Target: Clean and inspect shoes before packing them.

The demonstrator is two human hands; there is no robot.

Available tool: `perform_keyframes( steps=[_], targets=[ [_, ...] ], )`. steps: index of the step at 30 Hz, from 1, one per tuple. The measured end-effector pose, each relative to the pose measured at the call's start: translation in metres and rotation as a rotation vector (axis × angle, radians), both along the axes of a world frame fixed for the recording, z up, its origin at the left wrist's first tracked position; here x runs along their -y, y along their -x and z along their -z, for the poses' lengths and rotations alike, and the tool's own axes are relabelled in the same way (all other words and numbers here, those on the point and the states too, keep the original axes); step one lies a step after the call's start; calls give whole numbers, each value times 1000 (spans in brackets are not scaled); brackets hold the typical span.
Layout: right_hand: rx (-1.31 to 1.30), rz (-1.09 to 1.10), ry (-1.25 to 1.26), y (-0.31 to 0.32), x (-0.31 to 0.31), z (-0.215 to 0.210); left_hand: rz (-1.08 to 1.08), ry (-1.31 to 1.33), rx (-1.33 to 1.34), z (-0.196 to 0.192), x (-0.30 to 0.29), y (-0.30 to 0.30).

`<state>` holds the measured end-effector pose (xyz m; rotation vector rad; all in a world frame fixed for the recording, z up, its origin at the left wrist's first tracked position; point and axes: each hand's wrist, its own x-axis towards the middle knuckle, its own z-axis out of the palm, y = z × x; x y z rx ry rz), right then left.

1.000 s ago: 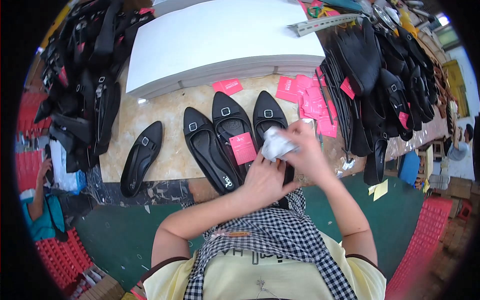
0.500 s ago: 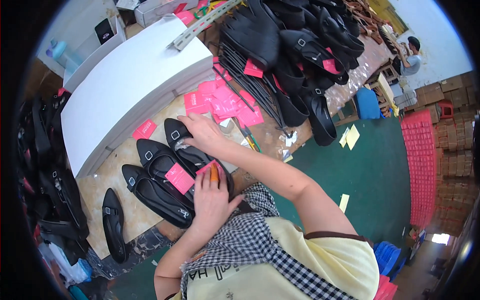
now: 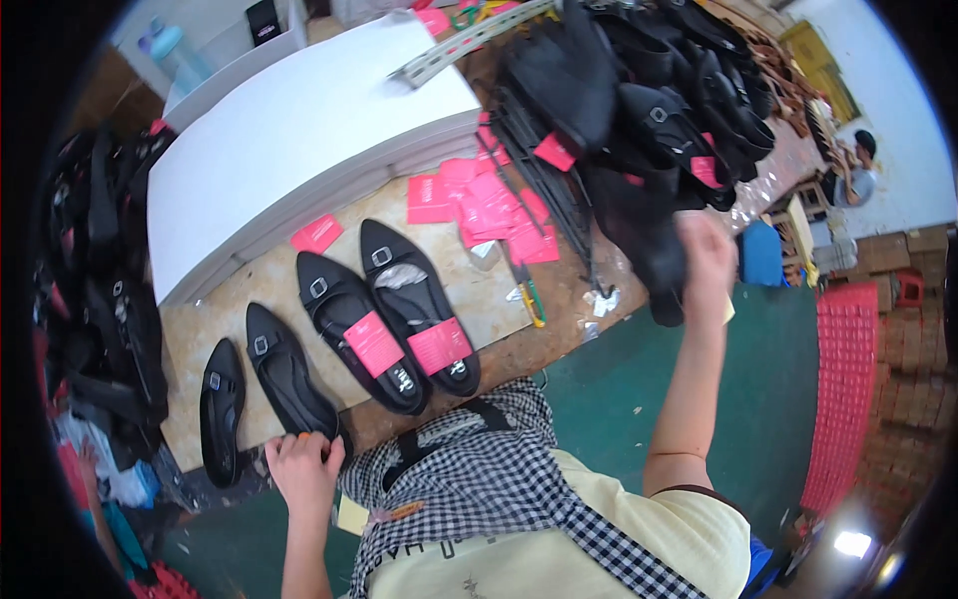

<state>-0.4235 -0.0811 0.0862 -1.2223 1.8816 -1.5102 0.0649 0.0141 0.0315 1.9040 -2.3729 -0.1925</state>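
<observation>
My left hand (image 3: pixel 304 471) pinching heel of black, pointed, silver-buckled flat shoe (image 3: pixel 284 374) — right hand (image 3: pixel 708 258) blurred beside heaped black buckled shoes (image 3: pixel 651 132) — can't tell its grip.

A pointed black flat (image 3: pixel 289 381) — silver-buckled, toe away — lies slanted on the tabletop (image 3: pixel 489 314).

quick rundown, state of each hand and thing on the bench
left hand: at second shoe's heel
right hand: blurred, beside black shoe, grip unclear
leftmost shoe: no tag visible
third shoe: pink tag inside
fourth shoe: tagged, pale stuffing toward toe
white sheets: stacked
loose pink tags: overlapping
</observation>
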Motion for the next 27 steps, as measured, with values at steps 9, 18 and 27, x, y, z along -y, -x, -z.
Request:
perform_keyframes(
  steps=[9, 18, 27],
  targets=[
    [-974, -1011, 256, -126, -25, 35, 765, -60, -257, 20, 68, 115],
    [-916, -1203, 386, -154, 1, 93, 671, -404, 80, -47, 129, 93],
    [-632, -831, 105, -152, -6, 43, -197, 464, -4, 24, 339, 6]
  ],
)
